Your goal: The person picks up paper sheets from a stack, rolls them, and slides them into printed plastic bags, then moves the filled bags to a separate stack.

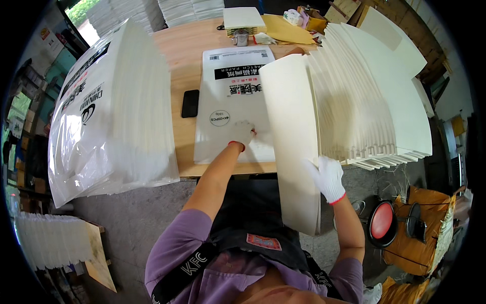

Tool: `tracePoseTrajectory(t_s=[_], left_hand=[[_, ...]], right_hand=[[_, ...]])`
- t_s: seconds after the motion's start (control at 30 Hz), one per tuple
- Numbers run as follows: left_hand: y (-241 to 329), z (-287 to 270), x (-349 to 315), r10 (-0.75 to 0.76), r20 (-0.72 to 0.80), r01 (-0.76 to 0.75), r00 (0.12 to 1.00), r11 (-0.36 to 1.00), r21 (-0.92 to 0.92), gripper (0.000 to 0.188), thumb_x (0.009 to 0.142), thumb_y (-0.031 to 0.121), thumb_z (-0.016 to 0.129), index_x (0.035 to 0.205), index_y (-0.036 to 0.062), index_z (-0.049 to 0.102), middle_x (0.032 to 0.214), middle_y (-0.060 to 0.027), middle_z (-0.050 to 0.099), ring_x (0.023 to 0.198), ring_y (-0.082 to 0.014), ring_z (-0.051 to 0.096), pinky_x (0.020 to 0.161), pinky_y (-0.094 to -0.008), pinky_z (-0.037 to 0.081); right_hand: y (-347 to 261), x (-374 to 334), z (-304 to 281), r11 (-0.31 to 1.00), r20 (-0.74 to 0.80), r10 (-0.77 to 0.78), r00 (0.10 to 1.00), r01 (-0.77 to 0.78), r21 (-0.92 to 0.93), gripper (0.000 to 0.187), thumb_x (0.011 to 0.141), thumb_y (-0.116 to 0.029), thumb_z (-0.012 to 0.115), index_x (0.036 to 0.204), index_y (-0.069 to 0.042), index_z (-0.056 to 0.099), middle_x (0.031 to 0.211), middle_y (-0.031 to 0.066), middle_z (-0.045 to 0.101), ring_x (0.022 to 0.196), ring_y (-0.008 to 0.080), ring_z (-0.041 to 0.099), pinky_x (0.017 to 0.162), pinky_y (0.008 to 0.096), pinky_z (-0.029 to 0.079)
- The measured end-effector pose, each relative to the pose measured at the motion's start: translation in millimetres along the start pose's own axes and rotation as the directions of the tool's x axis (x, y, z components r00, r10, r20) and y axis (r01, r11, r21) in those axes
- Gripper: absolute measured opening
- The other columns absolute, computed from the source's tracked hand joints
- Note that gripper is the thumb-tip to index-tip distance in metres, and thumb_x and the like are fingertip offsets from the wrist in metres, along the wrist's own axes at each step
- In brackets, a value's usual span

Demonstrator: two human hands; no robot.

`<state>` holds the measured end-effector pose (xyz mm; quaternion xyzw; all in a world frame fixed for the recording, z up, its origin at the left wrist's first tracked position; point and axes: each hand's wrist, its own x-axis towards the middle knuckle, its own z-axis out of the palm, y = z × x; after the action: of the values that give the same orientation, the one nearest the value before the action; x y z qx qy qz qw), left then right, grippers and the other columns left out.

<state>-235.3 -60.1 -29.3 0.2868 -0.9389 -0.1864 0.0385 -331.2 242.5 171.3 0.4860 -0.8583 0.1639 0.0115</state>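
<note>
A flat plastic paper bag (pixel 205 137) with black and red printing lies on the table in front of me. My left hand (pixel 244 135), in a white glove with a red cuff, rests on its near half. The fingers look stretched out, though white on white blurs their outline. Gloved the same way, my right hand (pixel 326 178) grips the right edge of a bundle of large cream paper sheets (pixel 291 147). That bundle stands tilted, covers the bag's right side, and its lower end hangs past the table's front edge. Fingers behind the sheets are hidden.
Fanned paper stacks (pixel 354 96) fill the table's right side. Filled plastic bags (pixel 114 116) are piled at left. A black phone (pixel 190 103) lies beside the flat bag. At the back are a metal mug (pixel 241 38) and a paper block (pixel 243 18). A red-seated stool (pixel 381 221) stands right.
</note>
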Motion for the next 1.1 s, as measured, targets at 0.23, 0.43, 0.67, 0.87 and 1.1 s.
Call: tracePoseTrajectory(t_s=[0.23,0.43,0.67,0.87,1.1], left_hand=[[-68.0,-9.4,54.2,-0.058,0.072,0.084,0.996,0.247,-0.965,0.021,0.092,0.02,0.052,0.107,0.0122,0.064,0.105,-0.0056,0.064,0.087,-0.0232,0.061,0.082,-0.0395,0.047],[-23.4,-122.5,86.9,0.034,-0.096,-0.102,0.995,0.393,-0.914,0.028,0.092,0.008,0.053,0.119,0.0109,0.057,0.101,-0.0022,0.061,0.085,-0.0116,0.053,0.076,-0.0285,0.046],[54.5,-167.7,19.9,0.207,-0.23,-0.309,0.951,0.65,-0.694,0.022,0.089,0.009,0.058,0.11,0.0096,0.064,0.096,-0.006,0.066,0.091,-0.0143,0.061,0.081,-0.0274,0.048],[150.1,-152.1,-70.9,0.364,-0.404,-0.507,0.839,0.793,-0.338,0.026,0.083,0.023,0.061,0.108,0.0219,0.063,0.085,-0.0107,0.067,0.076,-0.0307,0.066,0.065,-0.0415,0.054],[165.0,-127.7,-124.9,0.288,-0.348,-0.443,0.892,0.705,-0.553,0.015,0.086,0.008,0.058,0.098,0.0149,0.066,0.076,-0.0084,0.064,0.068,-0.0187,0.064,0.065,-0.0308,0.051]], right_hand=[[-11.9,-17.0,-1.3,0.941,-0.06,-0.327,0.943,0.32,-0.107,0.035,0.084,-0.034,0.06,0.061,-0.007,0.059,0.059,0.0142,0.058,0.052,0.0307,0.06,0.047,0.0408,0.047],[34.3,-37.3,37.0,0.923,0.164,-0.331,0.929,0.355,-0.147,0.029,0.082,-0.03,0.057,0.063,-0.009,0.061,0.059,0.013,0.058,0.053,0.03,0.06,0.049,0.0427,0.048],[8.7,-32.8,5.3,0.933,0.243,-0.217,0.946,0.274,-0.233,0.03,0.081,-0.032,0.055,0.065,-0.009,0.063,0.063,0.0145,0.061,0.054,0.0333,0.061,0.051,0.0469,0.048],[-36.7,22.5,14.6,0.986,0.413,-0.14,0.9,0.165,-0.027,0.023,0.086,-0.029,0.05,0.087,-0.01,0.062,0.084,0.0102,0.063,0.073,0.0273,0.063,0.066,0.0399,0.049],[-65.0,45.0,79.6,0.246,0.071,-0.091,0.993,-0.047,0.968,0.038,0.096,-0.029,0.039,0.127,-0.008,0.048,0.124,0.0067,0.054,0.115,0.022,0.051,0.105,0.0406,0.037]])
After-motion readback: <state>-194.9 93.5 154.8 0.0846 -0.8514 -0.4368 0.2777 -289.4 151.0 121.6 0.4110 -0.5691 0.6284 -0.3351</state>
